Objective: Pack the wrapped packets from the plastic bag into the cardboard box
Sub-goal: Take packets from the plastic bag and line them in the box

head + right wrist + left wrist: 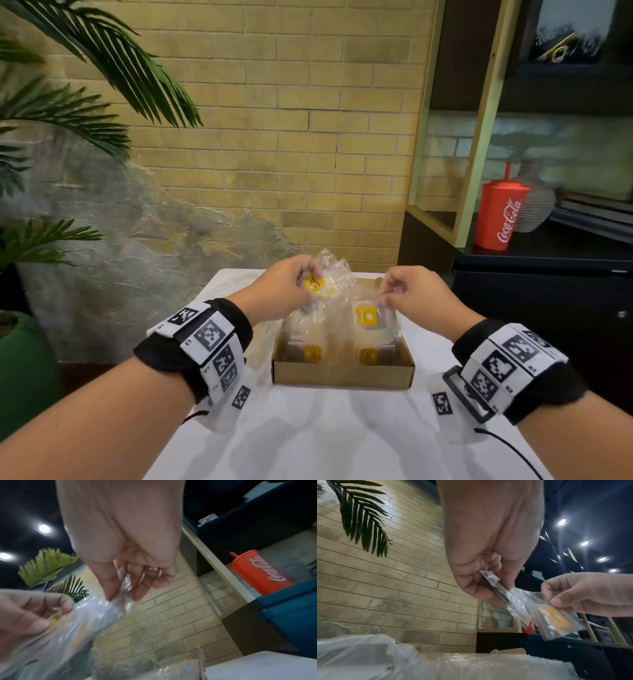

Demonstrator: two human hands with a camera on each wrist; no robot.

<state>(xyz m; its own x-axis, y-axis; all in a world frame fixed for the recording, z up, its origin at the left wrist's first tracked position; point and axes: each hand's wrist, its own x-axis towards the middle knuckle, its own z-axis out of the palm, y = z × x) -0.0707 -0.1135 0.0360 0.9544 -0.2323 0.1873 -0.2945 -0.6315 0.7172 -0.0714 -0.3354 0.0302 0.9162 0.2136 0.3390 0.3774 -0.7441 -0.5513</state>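
Note:
An open cardboard box [342, 375] sits on the white table, with several wrapped packets [313, 353] bearing yellow labels lying inside. Above its far left corner my left hand [310, 279] grips a bubble-wrapped packet [314, 284] with a yellow label. Crumpled clear plastic [334, 269] rises behind that packet. My right hand [387, 298] pinches the top edge of another yellow-labelled packet [366, 317], which hangs over the box's far right part. In the left wrist view my left hand [493, 588] pinches its packet [517, 601]. In the right wrist view my right hand [123, 595] pinches clear wrap [126, 586].
A clear plastic bag [359, 655] lies on the white table [325, 438] left of the box. A red Coca-Cola cup [500, 216] stands on a dark cabinet at the right. A brick wall is behind the table, and a potted palm [20, 359] stands at the left.

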